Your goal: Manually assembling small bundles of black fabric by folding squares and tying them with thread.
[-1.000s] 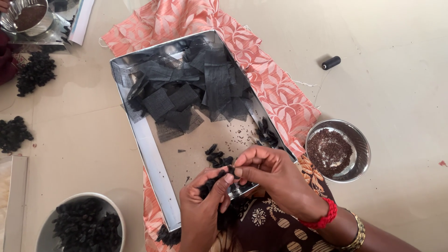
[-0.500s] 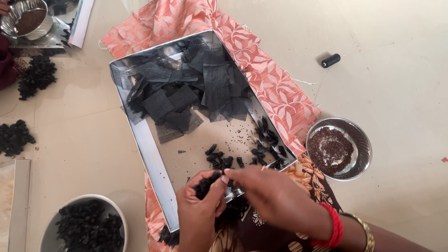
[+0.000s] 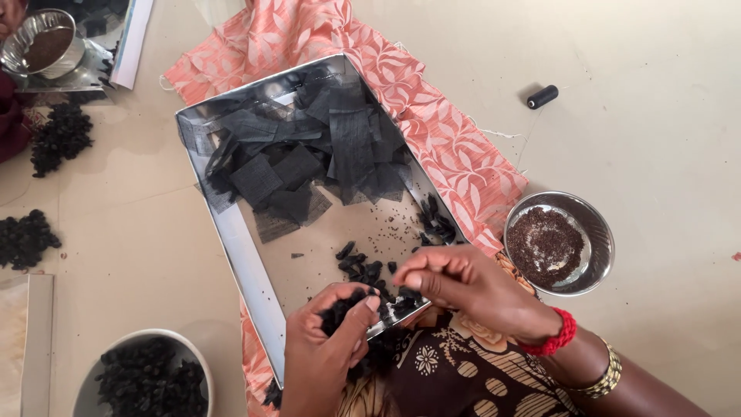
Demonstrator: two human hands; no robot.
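At lower centre of the frame the left hand [image 3: 328, 351] curls palm-up, fingers closed around a clump of small black bundles [image 3: 342, 310]. Just right of it, the right hand [image 3: 463, 287] hovers knuckles-up, fingertips pinched together; what they grip cannot be told. Both sit over the near edge of a shallow metal tray [image 3: 241, 255] on a pale floor [image 3: 664, 116]

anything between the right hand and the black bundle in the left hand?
Nothing visible. The right hand sits right beside the small black bundle pinched in the left hand, above the near edge of the metal tray.
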